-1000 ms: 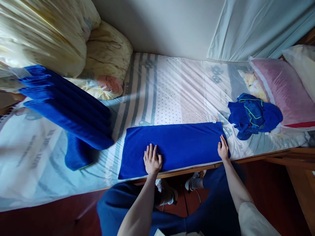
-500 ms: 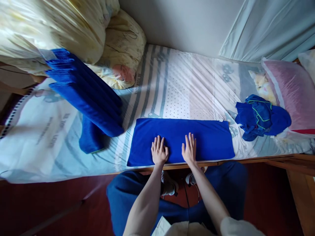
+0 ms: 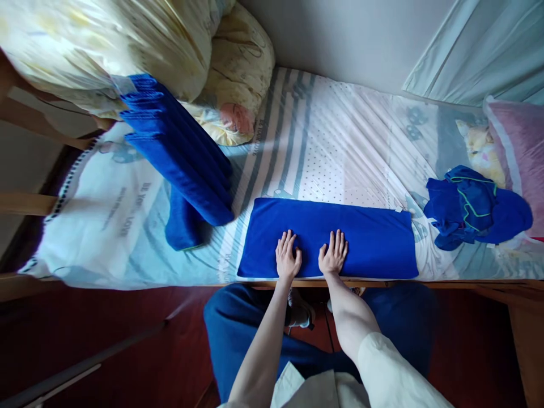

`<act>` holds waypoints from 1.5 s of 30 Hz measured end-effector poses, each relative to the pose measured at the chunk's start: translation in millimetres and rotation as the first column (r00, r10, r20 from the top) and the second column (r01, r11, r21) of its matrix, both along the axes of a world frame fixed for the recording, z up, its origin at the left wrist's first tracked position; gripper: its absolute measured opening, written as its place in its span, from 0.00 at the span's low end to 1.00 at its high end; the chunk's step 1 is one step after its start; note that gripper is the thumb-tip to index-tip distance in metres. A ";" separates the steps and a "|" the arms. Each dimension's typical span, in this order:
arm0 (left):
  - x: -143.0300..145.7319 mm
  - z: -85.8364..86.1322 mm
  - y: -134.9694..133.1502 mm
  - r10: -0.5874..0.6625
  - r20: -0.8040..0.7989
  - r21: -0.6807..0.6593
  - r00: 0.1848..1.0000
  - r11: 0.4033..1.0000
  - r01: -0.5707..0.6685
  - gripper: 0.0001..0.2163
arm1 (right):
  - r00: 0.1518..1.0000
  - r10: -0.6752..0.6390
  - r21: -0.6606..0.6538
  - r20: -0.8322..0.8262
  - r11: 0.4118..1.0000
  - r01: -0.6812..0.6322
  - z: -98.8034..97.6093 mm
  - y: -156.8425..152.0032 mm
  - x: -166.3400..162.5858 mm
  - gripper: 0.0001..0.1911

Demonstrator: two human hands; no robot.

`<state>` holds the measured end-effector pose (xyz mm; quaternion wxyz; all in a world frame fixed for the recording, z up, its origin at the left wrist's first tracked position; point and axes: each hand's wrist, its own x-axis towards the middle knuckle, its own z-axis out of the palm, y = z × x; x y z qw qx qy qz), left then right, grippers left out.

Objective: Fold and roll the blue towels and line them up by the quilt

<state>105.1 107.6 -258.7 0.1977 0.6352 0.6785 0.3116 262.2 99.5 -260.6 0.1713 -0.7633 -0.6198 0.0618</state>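
A blue towel (image 3: 374,238), laid flat as a long rectangle, lies along the front edge of the bed. My left hand (image 3: 289,255) rests palm down on it, left of the middle, fingers stretched out. Just to the right, my right hand (image 3: 333,253) also lies flat on the cloth with its fingers apart. Neither hand grips anything. Left of the towel stands a stack of folded blue towels (image 3: 182,153), leaning, with a rolled or folded blue cloth (image 3: 182,224) under its near end. On the right sits a crumpled heap of blue cloths with green edging (image 3: 471,207).
The bed (image 3: 340,147) has a patterned sheet and backs onto a grey wall (image 3: 340,39). Large yellowish bedding bundles (image 3: 161,45) fill the back left. A pink pillow (image 3: 521,147) and a pale curtain (image 3: 480,56) are at the right. A wooden rail edges the bed.
The view has shifted, so the bed's things appear further right. My right hand has turned and its fingers have spread more on the towel; my left hand stays flat.
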 end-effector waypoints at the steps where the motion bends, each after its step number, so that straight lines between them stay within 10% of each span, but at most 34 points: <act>1: -10.2 1.2 0.6 -0.005 0.050 0.004 0.999 1.000 0.005 0.21 | 1.000 -0.002 0.003 0.002 1.000 0.002 -0.4 0.1 -0.3 0.30; 7: -96.8 7.6 15.6 0.217 0.181 0.002 0.959 0.975 -0.221 0.17 | 1.000 -0.007 -0.004 -0.001 1.000 0.007 -0.1 0.3 -0.4 0.30; 11: -91.9 17.0 33.8 0.254 0.091 0.032 0.963 0.966 -0.257 0.18 | 1.000 -0.005 -0.011 -0.004 1.000 0.005 -0.7 0.0 -1.0 0.30; 15: -4.4 24.2 40.8 -0.180 -0.064 -0.004 0.982 0.984 0.180 0.22 | 1.000 -0.001 -0.017 -0.010 1.000 0.000 -6.1 -1.6 0.0 0.31; 19: 57.3 19.9 46.1 -0.581 -0.130 -0.117 0.804 0.814 0.569 0.27 | 1.000 0.012 -0.015 -0.025 1.000 -0.013 -9.8 -2.7 1.3 0.30; 29: -87.7 13.3 116.7 -0.017 -0.256 -0.083 0.967 0.997 -0.005 0.28 | 0.996 -0.012 -0.068 -0.087 0.998 0.006 7.6 -0.3 -3.1 0.33; 39: -86.4 12.3 120.1 0.004 -0.304 -0.079 0.953 0.996 -0.029 0.30 | 0.994 0.001 -0.080 -0.106 0.997 -0.009 23.3 7.3 -1.5 0.26; 45: -86.4 16.5 120.3 0.000 -0.297 -0.108 0.955 0.994 -0.034 0.31 | 0.883 0.432 -0.161 -0.182 0.873 -0.461 31.6 60.3 44.8 0.27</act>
